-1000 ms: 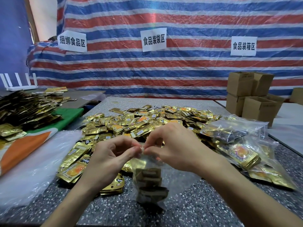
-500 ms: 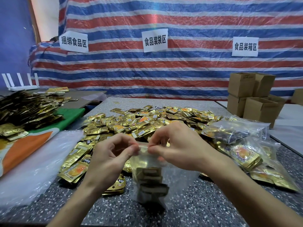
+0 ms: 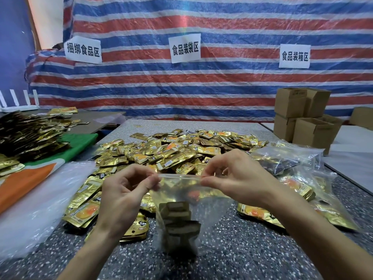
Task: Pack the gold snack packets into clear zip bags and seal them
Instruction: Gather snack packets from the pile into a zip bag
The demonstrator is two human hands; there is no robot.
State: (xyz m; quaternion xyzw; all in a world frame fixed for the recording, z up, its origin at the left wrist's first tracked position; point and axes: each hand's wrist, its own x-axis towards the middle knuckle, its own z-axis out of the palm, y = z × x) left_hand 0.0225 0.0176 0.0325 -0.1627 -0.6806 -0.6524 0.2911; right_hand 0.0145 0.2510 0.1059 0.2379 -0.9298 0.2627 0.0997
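Risk: the middle of the strip on the clear thin plastic zip bag (image 3: pixel 181 199) may stay unmated if the pinches skip it, so the contents could spill.
Left hand (image 3: pixel 123 195): pinching the strip's left end.
Right hand (image 3: pixel 234 178): pinching the right end.
Position: bag hangs upright over the speckled grey table (image 3: pixel 242 249).
Look: slack film, with gold foil snack packets (image 3: pixel 177 221) stacked at the bottom.
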